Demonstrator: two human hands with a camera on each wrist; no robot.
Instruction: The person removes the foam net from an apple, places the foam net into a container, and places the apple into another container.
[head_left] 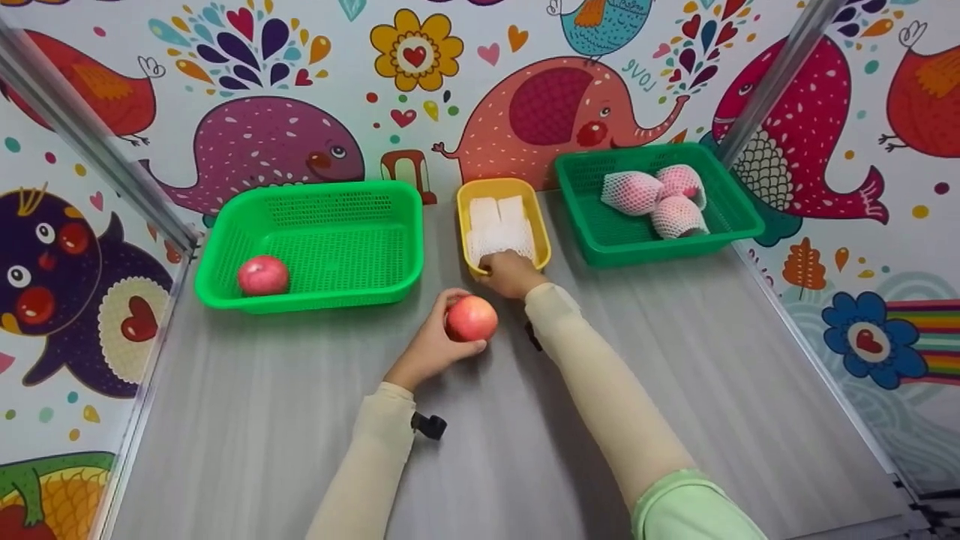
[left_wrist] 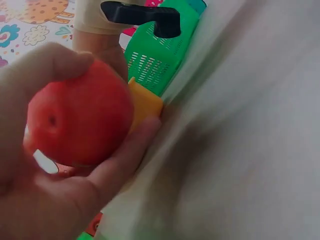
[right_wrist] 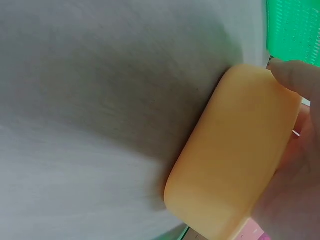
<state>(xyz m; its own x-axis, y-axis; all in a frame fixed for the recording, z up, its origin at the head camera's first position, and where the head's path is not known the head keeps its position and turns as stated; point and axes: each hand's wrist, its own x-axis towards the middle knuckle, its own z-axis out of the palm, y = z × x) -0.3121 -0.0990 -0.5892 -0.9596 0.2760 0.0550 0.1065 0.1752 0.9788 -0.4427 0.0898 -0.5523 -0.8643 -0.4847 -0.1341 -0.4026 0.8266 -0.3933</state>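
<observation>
My left hand (head_left: 431, 341) grips a red apple (head_left: 472, 319) above the table, thumb on one side and fingers round the other. Up close in the left wrist view, the apple (left_wrist: 82, 117) shows a small dark hollow at its end. My right hand (head_left: 511, 274) is at the near end of a yellow basket (head_left: 545, 238) that holds white foam net sleeves (head_left: 499, 221). In the right wrist view the thumb lies by the rim of the yellow basket (right_wrist: 235, 150); the other fingers are mostly hidden inside, so I cannot tell whether they pinch a sleeve.
To the left, a bright green basket (head_left: 337, 298) holds another red apple (head_left: 263, 276). A darker green basket (head_left: 630, 253) at the right holds several fruits in foam nets (head_left: 631, 193). Printed wall panels (head_left: 420, 97) stand behind the grey table (head_left: 247, 420).
</observation>
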